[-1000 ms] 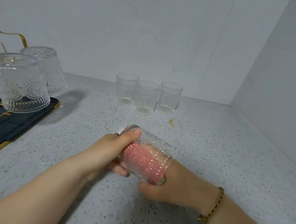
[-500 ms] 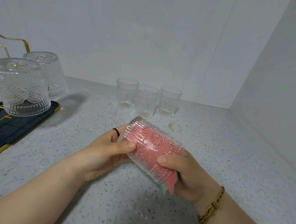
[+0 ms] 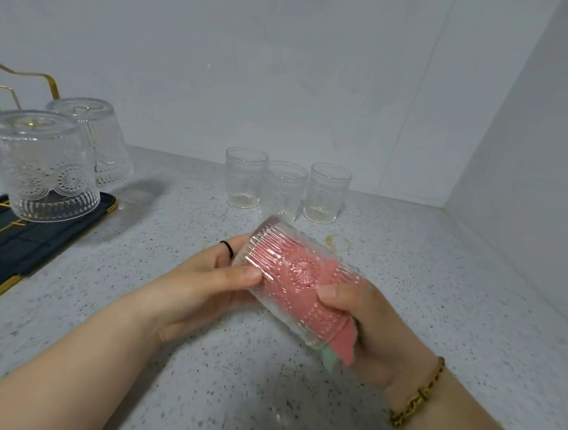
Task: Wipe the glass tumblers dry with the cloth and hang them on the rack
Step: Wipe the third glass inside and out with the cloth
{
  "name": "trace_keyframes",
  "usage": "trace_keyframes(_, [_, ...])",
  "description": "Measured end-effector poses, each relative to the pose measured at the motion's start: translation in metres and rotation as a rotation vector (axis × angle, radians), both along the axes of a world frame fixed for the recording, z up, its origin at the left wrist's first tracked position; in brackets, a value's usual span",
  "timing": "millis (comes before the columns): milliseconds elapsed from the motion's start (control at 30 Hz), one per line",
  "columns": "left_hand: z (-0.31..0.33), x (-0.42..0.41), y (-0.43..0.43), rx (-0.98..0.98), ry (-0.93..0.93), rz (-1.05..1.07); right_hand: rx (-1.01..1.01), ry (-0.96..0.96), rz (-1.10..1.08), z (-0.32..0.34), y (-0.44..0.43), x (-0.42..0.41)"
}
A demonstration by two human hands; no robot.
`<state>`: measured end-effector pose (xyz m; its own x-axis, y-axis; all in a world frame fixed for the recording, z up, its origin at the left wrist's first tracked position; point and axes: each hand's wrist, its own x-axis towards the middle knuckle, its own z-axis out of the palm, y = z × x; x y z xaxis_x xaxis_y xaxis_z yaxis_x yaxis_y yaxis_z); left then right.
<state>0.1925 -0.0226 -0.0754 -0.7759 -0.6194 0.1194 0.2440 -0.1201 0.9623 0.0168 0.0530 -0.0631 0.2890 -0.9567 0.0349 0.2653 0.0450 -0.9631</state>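
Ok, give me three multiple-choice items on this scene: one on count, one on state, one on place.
1. The upright tumblers on the countertop number: A two, B three, C five.
2. On the rack, the hung tumblers stand: A upright, B on their sides, C upside down.
3. The pink cloth is: A on the rack, B stuffed inside the held tumbler, C on the countertop.
Answers: 1 B, three stand together at the back; 2 C, their bases face up; 3 B, pink shows through the glass.
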Motion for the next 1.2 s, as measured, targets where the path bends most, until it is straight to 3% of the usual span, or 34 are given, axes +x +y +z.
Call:
trace_keyframes(67, [-0.001,-0.003,0.002,-0.003,0.008,0.047,0.005,-0.059,0.038,0.001,0.001,0.001])
trace_keyframes(100, [-0.002,-0.004,0.003,0.014,-0.008,0.088,-0.036,0.050,0.039,0.002,0.001,0.003])
trace_keyframes(167, [-0.004,-0.007,0.005,0.058,-0.079,0.189,-0.234,0.458,-0.029,0.004,0.005,0.013])
trace_keyframes(267, [-0.007,-0.009,0.005,0.074,-0.236,0.272,-0.352,0.628,-0.053,-0.003,0.008,0.023])
trace_keyframes(400, [-0.005,-0.002,0.000,0.074,-0.061,0.120,-0.231,0.501,-0.106,0.003,0.007,0.018])
trace_keyframes(500, [-0.001,0.000,0.002,0.060,0.062,-0.034,-0.038,-0.020,-0.076,0.008,0.003,0.006])
trace_keyframes(567, [-0.004,-0.003,0.001,0.106,0.090,-0.016,-0.032,-0.182,-0.001,0.005,0.001,0.003])
trace_keyframes(767, [-0.006,-0.007,0.004,0.060,0.013,0.053,-0.037,-0.055,0.066,-0.001,0.000,0.008])
trace_keyframes(867, [-0.003,-0.009,0.009,0.039,-0.065,0.180,-0.227,0.438,-0.032,0.000,0.007,0.015])
trace_keyframes(933, [-0.005,-0.010,0.009,0.028,-0.174,0.248,-0.283,0.601,-0.040,-0.003,0.010,0.020])
trace_keyframes(1033, [-0.005,-0.005,0.006,0.001,-0.255,0.213,-0.253,0.560,-0.027,0.002,0.012,0.024])
trace_keyframes(1200, [0.003,0.003,0.003,-0.015,-0.007,-0.003,-0.012,0.128,-0.005,0.000,0.003,0.001])
